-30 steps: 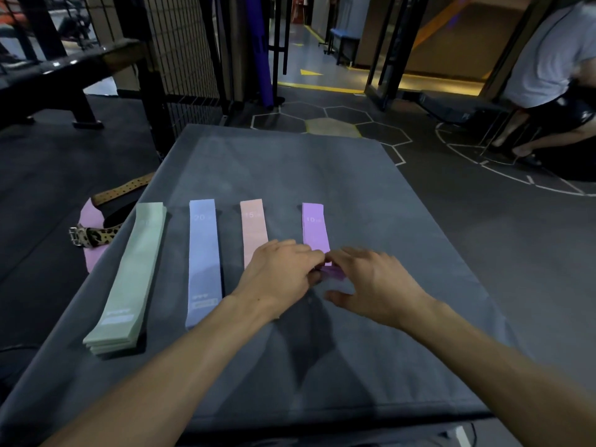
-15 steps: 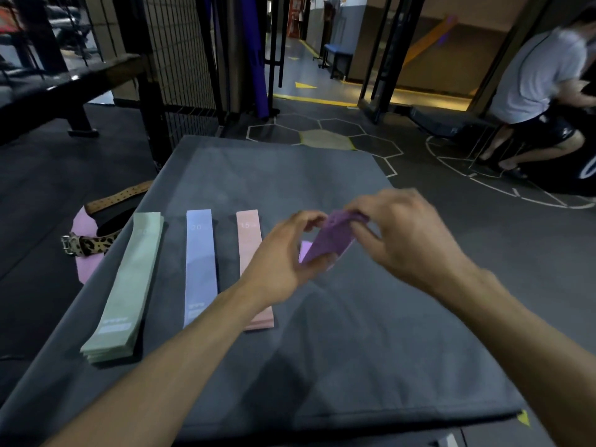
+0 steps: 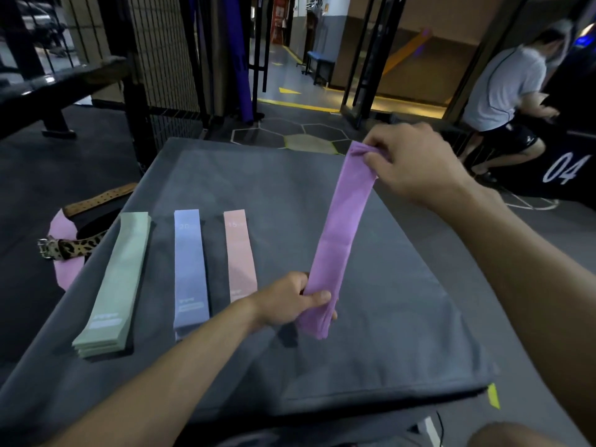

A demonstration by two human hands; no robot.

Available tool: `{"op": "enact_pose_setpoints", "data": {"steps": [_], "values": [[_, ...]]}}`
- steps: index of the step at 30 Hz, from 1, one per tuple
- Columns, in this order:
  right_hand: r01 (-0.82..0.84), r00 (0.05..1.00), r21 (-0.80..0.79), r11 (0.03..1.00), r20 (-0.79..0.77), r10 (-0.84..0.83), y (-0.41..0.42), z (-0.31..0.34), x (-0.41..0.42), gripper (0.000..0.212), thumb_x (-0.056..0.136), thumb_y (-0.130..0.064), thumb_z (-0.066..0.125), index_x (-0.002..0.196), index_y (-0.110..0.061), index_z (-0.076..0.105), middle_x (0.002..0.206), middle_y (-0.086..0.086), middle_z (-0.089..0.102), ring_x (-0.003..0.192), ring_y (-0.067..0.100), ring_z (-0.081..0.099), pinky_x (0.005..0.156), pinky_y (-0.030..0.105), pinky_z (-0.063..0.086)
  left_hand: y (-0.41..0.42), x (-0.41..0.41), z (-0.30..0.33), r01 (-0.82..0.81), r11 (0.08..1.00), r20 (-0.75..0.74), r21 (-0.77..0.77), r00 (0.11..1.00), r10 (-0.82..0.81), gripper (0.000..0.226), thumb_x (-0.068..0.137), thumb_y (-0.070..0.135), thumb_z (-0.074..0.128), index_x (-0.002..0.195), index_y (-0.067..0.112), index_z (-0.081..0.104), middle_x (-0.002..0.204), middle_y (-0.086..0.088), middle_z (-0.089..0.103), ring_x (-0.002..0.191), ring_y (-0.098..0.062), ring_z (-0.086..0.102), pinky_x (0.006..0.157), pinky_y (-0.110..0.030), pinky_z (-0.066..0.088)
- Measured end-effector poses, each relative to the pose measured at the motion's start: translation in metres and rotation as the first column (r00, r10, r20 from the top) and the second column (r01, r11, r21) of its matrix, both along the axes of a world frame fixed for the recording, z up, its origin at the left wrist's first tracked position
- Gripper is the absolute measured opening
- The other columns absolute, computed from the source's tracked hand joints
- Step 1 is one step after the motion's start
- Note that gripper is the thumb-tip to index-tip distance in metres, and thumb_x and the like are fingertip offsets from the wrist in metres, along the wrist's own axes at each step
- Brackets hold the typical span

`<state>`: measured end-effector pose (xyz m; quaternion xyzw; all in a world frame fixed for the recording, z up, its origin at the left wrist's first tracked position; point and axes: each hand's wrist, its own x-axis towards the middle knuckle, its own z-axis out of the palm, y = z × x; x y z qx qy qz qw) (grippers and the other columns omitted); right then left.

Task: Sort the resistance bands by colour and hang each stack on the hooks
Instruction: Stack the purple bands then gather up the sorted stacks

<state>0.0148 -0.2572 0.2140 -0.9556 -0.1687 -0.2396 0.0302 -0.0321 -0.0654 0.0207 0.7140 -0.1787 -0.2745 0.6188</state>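
A purple resistance band is stretched in the air above the grey cloth-covered table. My right hand pinches its far upper end. My left hand grips its near lower end. On the table lie a stack of green bands at the left, a blue band stack beside it, and a pink band partly hidden by my left wrist. No hooks show in the view.
A leopard-print belt and a tan belt lie with a pink item off the table's left edge. A wire mesh rack stands behind the table. A person sits at the far right.
Both hands lifted the purple band off the table. My right hand moved up and away while my left stayed low, pulling the band out long between them.
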Motion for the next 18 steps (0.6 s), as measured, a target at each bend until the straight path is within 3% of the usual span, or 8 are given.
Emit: {"op": "enact_pose_setpoints", "data": {"steps": [4,9,12,16,18], "values": [[0.146,0.981,0.080,0.986,-0.141,-0.134,-0.011,-0.034,0.021,0.014,0.093,-0.023,0.053,0.098,-0.022,0.066,0.092,0.007,0.067,0.086,0.033,0.061,0.073,0.039,0.050,0.001,-0.004,-0.022,0.003,0.988,-0.019,0.154,1.000,0.000,0.027,0.103,0.020,0.056,0.102,-0.004,0.069,0.094,-0.011,0.077,0.082,-0.021,0.075,0.077,-0.029,0.059],[0.316,0.919,0.128,0.940,-0.288,-0.269,-0.024,-0.076,0.048,0.015,0.091,-0.017,0.053,0.091,-0.015,0.068,0.090,0.012,0.064,0.082,0.037,0.058,0.071,0.037,0.041,-0.002,-0.008,-0.032,-0.070,0.973,-0.142,0.220,0.985,0.103,0.023,0.104,0.020,0.057,0.096,-0.002,0.061,0.068,-0.011,0.071,0.049,-0.016,0.066,0.048,-0.025,0.053],[0.372,0.886,0.165,0.913,-0.358,-0.296,-0.032,-0.101,0.061,0.015,0.089,-0.016,0.053,0.084,-0.014,0.067,0.090,0.015,0.064,0.082,0.040,0.059,0.071,0.038,0.044,-0.006,-0.005,-0.029,-0.097,0.939,-0.058,0.331,0.991,0.123,0.022,0.104,0.020,0.055,0.095,0.001,0.061,0.076,-0.013,0.074,0.049,-0.016,0.064,0.047,-0.026,0.054],[0.428,0.845,0.178,0.886,-0.427,-0.322,-0.042,-0.129,0.067,0.016,0.086,-0.013,0.053,0.081,-0.011,0.069,0.087,0.016,0.064,0.078,0.039,0.058,0.069,0.036,0.043,-0.010,-0.002,-0.028,-0.137,0.835,0.096,0.533,0.990,0.101,0.020,0.102,0.033,0.052,0.104,0.013,0.053,0.078,-0.008,0.077,0.058,-0.023,0.070,0.061,-0.036,0.060],[0.441,0.838,0.181,0.879,-0.433,-0.332,-0.047,-0.136,0.068,0.016,0.086,-0.013,0.054,0.084,-0.009,0.070,0.085,0.015,0.065,0.076,0.039,0.058,0.068,0.035,0.044,-0.012,-0.001,-0.027,-0.156,0.798,0.140,0.582,0.986,0.091,0.020,0.102,0.037,0.050,0.107,0.018,0.049,0.075,-0.006,0.076,0.053,-0.020,0.068,0.057,-0.035,0.059]]}}
